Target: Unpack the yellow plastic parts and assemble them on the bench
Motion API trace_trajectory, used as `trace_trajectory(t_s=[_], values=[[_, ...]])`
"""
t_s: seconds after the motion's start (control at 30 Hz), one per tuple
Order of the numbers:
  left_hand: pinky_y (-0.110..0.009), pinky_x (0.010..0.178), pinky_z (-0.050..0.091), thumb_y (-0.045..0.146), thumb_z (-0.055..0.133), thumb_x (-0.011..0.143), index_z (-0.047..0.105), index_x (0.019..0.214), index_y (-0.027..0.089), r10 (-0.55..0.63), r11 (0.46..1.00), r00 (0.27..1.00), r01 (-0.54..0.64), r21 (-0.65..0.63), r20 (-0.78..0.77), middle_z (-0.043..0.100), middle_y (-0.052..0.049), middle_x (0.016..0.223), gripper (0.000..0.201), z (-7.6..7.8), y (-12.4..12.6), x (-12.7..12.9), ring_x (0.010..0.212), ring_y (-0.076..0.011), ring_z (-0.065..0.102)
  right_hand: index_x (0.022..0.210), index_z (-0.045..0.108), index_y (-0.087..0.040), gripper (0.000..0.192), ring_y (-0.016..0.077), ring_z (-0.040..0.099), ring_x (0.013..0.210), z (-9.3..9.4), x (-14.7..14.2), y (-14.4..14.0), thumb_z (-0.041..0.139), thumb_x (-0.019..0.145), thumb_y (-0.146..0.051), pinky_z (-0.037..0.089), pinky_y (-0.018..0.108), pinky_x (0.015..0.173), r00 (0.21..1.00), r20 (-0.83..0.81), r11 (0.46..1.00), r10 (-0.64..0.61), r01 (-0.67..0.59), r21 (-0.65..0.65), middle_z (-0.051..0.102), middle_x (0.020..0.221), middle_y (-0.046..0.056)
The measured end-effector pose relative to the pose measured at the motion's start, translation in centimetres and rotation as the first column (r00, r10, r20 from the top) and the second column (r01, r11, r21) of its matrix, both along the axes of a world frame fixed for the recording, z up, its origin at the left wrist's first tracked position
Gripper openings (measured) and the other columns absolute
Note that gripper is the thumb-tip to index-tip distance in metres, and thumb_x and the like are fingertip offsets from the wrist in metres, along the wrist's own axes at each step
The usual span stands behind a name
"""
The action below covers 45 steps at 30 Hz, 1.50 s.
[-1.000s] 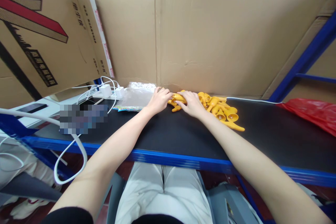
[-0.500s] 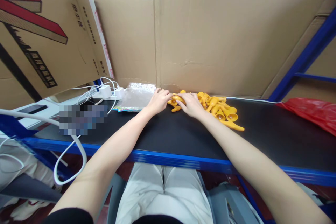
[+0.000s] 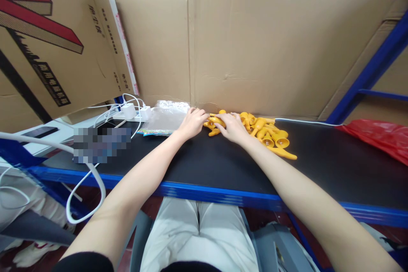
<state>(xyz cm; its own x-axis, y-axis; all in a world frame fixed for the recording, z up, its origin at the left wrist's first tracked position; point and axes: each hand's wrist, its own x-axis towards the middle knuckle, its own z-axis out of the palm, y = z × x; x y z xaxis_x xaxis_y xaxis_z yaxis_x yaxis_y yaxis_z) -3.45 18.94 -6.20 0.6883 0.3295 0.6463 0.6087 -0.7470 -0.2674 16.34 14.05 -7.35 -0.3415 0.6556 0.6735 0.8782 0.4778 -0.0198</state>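
A loose pile of yellow plastic pieces [image 3: 259,126], some with round funnel-like cups and some long and curved, lies against the back cardboard. At its left end is my left hand [image 3: 194,122], its fingers bent and closed; the hand hides whatever its fingertips grip. My right hand [image 3: 233,127] reaches over the pile, with a curved yellow plastic piece [image 3: 217,120] between its thumb and fingers. That piece stretches toward my left fingertips. Just left of my left hand lies a clear plastic bag [image 3: 165,117] with a coloured edge.
A black shelf top [image 3: 210,165] with a blue front rail [image 3: 219,194] carries everything. White chargers [image 3: 128,111] and cables stand at the left, near a blurred-out object [image 3: 102,144]. A red plastic bag [image 3: 376,136] lies at the right. Cardboard [image 3: 255,46] walls the back.
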Motion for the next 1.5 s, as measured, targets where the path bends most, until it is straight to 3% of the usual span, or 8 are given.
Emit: trace_trajectory(t_s=[0.17,0.4,0.77,0.9,1.03,1.2,1.4,1.5], values=[[-0.038,0.090,0.034,0.011,0.040,0.090,0.061,0.100,0.018,0.003,1.000,1.000,-0.003,-0.023,-0.011,0.061,-0.007,0.093,0.025,0.0,-0.2,0.1,0.090,-0.0202,0.054,0.106,0.055,-0.020,0.023,0.0268,0.057,0.099,0.2,0.3,0.0,0.050,0.085,-0.028,0.030,0.046,0.095,1.000,-0.004,1.000,0.005,-0.005,0.009,0.065,0.104,0.011],[-0.038,0.087,0.036,0.019,0.042,0.092,0.061,0.098,0.018,0.066,0.996,0.997,-0.064,-0.062,0.038,0.062,-0.008,0.096,0.020,0.0,0.4,-0.3,0.093,-0.0221,0.055,0.105,0.053,-0.019,0.024,0.0280,0.055,0.101,-0.2,1.1,0.5,0.052,0.081,-0.022,0.031,0.046,0.093,0.993,-0.015,0.993,-0.120,0.120,-0.017,0.062,0.108,0.011],[-0.038,0.084,0.038,0.008,0.036,0.089,0.056,0.098,0.017,0.179,0.980,0.980,-0.168,-0.111,0.093,0.062,-0.009,0.100,0.024,-0.3,1.8,-1.9,0.099,-0.0241,0.055,0.101,0.057,-0.020,0.021,0.0283,0.057,0.099,-0.4,1.3,0.7,0.055,0.081,-0.026,0.035,0.046,0.089,0.984,-0.034,0.984,-0.175,0.173,-0.049,0.064,0.104,0.010],[-0.036,0.080,0.041,0.005,0.037,0.086,0.057,0.097,0.017,0.202,0.968,0.974,-0.183,-0.171,0.098,0.062,-0.010,0.099,0.026,-0.7,2.6,-2.4,0.096,-0.0237,0.056,0.102,0.059,-0.020,0.022,0.0285,0.058,0.099,-0.5,1.4,0.8,0.053,0.082,-0.026,0.036,0.047,0.089,0.985,-0.035,0.985,-0.168,0.166,-0.040,0.064,0.104,0.011],[-0.032,0.078,0.045,0.001,0.037,0.081,0.058,0.100,0.018,0.155,0.958,0.983,-0.124,-0.258,0.102,0.064,-0.008,0.097,0.034,-1.3,3.6,-2.8,0.092,-0.0203,0.059,0.102,0.059,-0.020,0.022,0.0283,0.058,0.099,-0.7,1.5,0.9,0.053,0.082,-0.027,0.037,0.047,0.089,0.987,-0.052,0.988,-0.155,0.154,-0.031,0.065,0.104,0.011],[-0.031,0.075,0.049,0.003,0.040,0.079,0.062,0.098,0.020,0.143,0.899,0.988,-0.104,-0.426,0.060,0.068,-0.007,0.096,0.033,-2.5,4.5,-3.0,0.088,-0.0204,0.064,0.101,0.059,-0.020,0.022,0.0279,0.058,0.100,-0.6,1.4,0.7,0.055,0.081,-0.026,0.037,0.046,0.090,0.986,-0.057,0.986,-0.157,0.153,-0.061,0.064,0.105,0.010],[-0.032,0.089,0.049,0.005,0.043,0.078,0.057,0.113,0.018,0.103,0.850,0.995,-0.085,-0.520,0.006,0.066,-0.009,0.112,0.040,-3.7,4.9,-2.7,0.103,-0.0201,0.062,0.103,0.059,-0.019,0.023,0.0272,0.059,0.101,-0.5,1.3,0.6,0.055,0.082,-0.025,0.038,0.045,0.090,0.987,-0.036,0.985,-0.160,0.157,-0.070,0.065,0.104,0.010],[-0.034,0.091,0.049,0.008,0.046,0.080,0.056,0.112,0.017,0.148,0.849,0.989,-0.126,-0.513,0.002,0.063,-0.012,0.117,0.035,-4.1,5.1,-2.7,0.107,-0.0218,0.061,0.103,0.059,-0.019,0.023,0.0271,0.059,0.100,-0.5,1.3,0.7,0.055,0.082,-0.026,0.039,0.044,0.089,0.986,-0.031,0.985,-0.161,0.158,-0.070,0.065,0.103,0.010]])
